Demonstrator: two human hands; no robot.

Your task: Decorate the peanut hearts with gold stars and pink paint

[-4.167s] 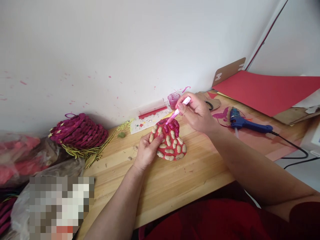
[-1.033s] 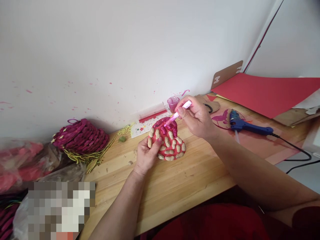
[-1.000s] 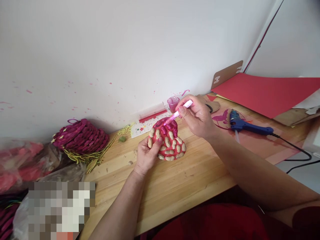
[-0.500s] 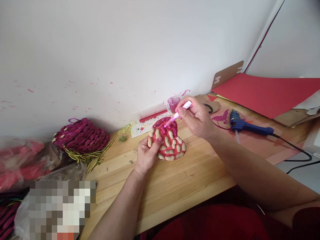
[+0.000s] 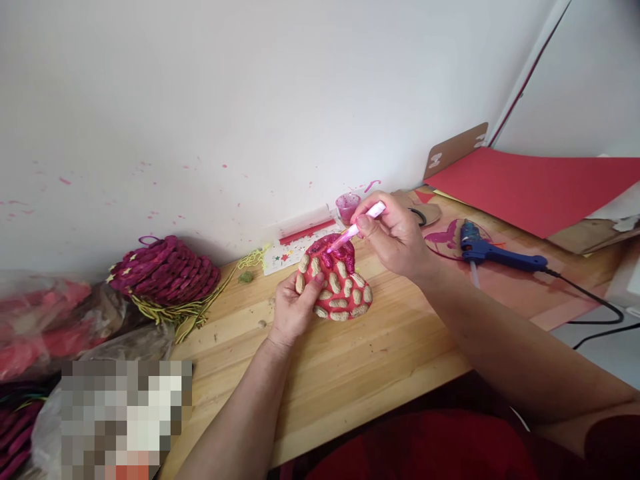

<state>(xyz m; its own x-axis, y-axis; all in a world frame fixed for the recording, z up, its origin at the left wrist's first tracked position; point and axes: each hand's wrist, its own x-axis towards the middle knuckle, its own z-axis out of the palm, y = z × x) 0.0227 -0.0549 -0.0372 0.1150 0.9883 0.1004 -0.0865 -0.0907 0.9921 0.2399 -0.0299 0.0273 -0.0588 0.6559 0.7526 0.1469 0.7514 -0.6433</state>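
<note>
My left hand [image 5: 296,303] grips a red gourd-shaped piece [image 5: 341,291] by its left edge, thumb on top. Peanuts in their shells cover its face; those at the upper end are wet with magenta paint, the lower ones are bare tan. A white-handled paintbrush [image 5: 369,219] is pinched in my right hand [image 5: 395,237], its pink tip touching the painted upper end. Just behind that hand stands a clear cup of magenta paint [image 5: 347,208], by the wall.
On the left lies a stack of magenta peanut pieces [image 5: 165,272] with yellow-green cords, beside plastic bags [image 5: 100,313]. To the right are a blue glue gun [image 5: 500,255] with its cable, and red paper sheets [image 5: 530,190]. A star-patterned sheet [image 5: 287,253] lies near the wall.
Hardly anything differs. The brush tip stays on the painted upper end, and both hands hold nearly the same place.
</note>
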